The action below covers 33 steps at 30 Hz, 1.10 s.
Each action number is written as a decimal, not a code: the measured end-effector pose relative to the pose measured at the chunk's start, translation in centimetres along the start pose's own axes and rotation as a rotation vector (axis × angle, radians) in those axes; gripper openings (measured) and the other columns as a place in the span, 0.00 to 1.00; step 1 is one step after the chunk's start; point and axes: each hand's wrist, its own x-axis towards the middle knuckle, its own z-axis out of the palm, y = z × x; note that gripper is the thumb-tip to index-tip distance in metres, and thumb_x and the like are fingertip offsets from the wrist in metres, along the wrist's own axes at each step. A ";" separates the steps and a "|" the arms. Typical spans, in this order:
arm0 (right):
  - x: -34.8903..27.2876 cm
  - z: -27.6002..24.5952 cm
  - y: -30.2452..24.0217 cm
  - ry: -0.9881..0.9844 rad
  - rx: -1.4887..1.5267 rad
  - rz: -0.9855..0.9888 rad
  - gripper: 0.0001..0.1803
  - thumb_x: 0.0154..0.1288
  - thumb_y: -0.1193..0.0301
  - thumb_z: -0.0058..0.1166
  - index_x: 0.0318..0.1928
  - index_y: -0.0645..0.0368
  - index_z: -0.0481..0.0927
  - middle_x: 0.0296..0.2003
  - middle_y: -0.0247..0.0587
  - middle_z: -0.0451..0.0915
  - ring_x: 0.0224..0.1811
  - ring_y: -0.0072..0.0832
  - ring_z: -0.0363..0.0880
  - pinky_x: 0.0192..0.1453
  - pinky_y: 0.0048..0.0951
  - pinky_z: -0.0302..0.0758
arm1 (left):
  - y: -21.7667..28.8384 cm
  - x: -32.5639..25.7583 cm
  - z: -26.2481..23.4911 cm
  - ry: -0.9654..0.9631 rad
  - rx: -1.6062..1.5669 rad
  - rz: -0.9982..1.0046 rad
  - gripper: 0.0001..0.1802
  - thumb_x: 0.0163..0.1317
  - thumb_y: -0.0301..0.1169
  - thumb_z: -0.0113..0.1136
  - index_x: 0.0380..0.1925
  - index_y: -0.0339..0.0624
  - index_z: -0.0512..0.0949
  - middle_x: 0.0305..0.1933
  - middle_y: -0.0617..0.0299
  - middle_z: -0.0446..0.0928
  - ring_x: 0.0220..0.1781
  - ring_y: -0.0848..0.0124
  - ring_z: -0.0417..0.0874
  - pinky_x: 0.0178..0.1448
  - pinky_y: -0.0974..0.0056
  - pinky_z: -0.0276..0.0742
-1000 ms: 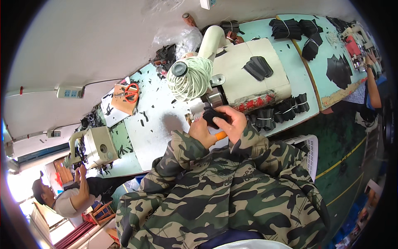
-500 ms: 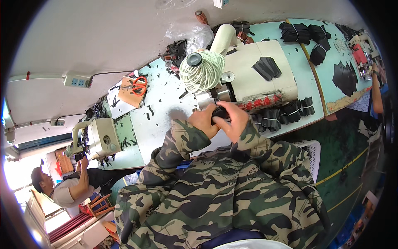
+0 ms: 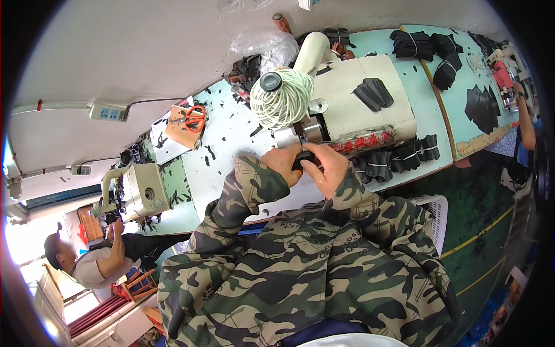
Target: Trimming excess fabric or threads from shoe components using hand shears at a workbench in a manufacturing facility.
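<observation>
Both hands meet at the front of a cream machine [image 3: 399,87], by its silver cylindrical head [image 3: 314,129]. A small black piece [image 3: 303,158], perhaps leather or rubber, is pinched between my left hand [image 3: 281,164] and my right hand [image 3: 329,168]. Its far end reaches toward the machine head, and fingers cover much of it. A coil of pale cord [image 3: 283,104] with a dark disc on top sits above the head. On the machine's flat top lies a small fan of black strips [image 3: 373,94].
Tied black bundles [image 3: 378,166] line the table edge right of my hands; more bundles [image 3: 411,46] lie at the far right. Orange-handled scissors [image 3: 195,118] rest on brown card at the left. Black scraps dot the white tabletop [image 3: 231,133]. Co-workers [image 3: 98,266] sit at machines on both sides.
My left hand and sleeve have shifted slightly left. My right hand has turned a little, and the black piece shows more plainly between the fingers. The right co-worker's arm has moved slightly.
</observation>
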 end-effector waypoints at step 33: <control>4.5 -3.2 1.5 -0.156 0.027 0.282 0.07 0.54 0.73 0.53 0.33 0.64 0.74 0.24 0.45 0.78 0.24 0.35 0.78 0.30 0.31 0.73 | -3.6 2.3 -3.8 -0.343 -1.107 -0.570 0.21 0.64 0.38 0.35 0.36 0.31 0.72 0.21 0.50 0.77 0.06 0.70 0.69 0.06 0.71 0.60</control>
